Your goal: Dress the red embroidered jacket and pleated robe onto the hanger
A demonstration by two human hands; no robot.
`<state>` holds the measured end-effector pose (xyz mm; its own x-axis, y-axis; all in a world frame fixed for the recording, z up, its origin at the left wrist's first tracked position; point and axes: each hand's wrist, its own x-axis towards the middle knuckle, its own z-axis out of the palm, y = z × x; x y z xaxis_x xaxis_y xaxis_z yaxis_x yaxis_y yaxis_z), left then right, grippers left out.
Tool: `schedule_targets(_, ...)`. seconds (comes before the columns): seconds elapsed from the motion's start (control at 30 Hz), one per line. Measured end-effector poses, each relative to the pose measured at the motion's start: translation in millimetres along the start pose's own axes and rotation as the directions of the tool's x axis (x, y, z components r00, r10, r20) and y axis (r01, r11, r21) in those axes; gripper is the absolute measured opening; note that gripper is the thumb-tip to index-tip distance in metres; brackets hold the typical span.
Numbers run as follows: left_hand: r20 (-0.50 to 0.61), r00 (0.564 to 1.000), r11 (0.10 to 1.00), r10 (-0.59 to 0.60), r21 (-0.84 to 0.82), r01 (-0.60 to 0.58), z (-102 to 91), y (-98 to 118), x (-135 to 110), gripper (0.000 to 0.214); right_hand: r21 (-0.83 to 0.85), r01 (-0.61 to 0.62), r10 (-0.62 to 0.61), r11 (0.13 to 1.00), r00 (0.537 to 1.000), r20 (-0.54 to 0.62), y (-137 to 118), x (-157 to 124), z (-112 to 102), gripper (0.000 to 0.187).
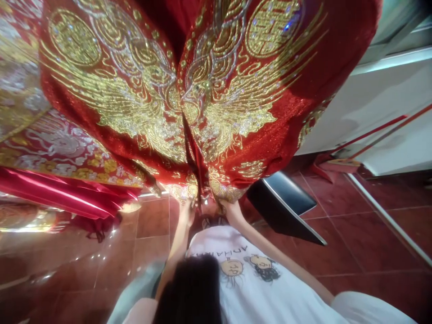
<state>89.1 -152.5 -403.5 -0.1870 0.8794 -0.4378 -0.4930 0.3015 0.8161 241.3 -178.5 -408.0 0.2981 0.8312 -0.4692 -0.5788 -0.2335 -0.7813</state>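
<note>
A red jacket (pixel 286 112) with gold and silver bird embroidery and beading hangs in front of me, filling the upper view. Its two front edges meet near the middle and part lower down, leaving a narrow dark gap. At the lower hem, left of this gap, my left hand (pixel 186 211) is closed on the jacket's edge. Across the gap my right hand (pixel 231 209) grips the other front edge. Fabric and glare hide part of the fingers on both hands.
More red embroidered cloth (pixel 64 139) hangs at the left above shiny crimson fabric (pixel 60 191). A dark flat panel with a pale edge (pixel 286 207) stands right of my right hand. Farther right, a red dustpan (pixel 326 167) with long handles rests by the white wall (pixel 388 99). Reddish tiles (pixel 364 238) cover the floor.
</note>
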Motion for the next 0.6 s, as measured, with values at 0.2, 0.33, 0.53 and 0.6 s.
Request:
schedule_targets(0.2, 0.063, 0.998, 0.999, 0.029, -0.026, -0.028, 22.7, -3.6, -23.4, 0.038, 0.022, -0.027, 0.024, 0.999, 0.99, 0.136, -11.6, -11.6, 17.6, 0.035)
schedule_targets(0.33, 0.053, 0.998, 0.999, 0.031, 0.011, -0.032, 33.5, -10.9, -30.0, 0.03, 0.04, -0.052, 0.043, 0.998, 0.979, 0.197, -23.3, -20.4, 24.5, 0.038)
schedule_targets(0.53, 0.034, 0.998, 0.99, 0.047, 0.132, -0.051, 39.5, -25.8, -26.1, 0.035, 0.025, -0.055, 0.048, 0.998, 0.969, 0.243, -26.7, -23.6, 24.9, 0.037)
schedule_targets(0.6, 0.035, 0.999, 0.991, 0.034, 0.129, -0.039, 40.0, -27.4, -24.8, 0.039, 0.017, -0.012, 0.008, 1.0, 0.971, 0.24, -24.8, -21.2, 24.5, 0.038)
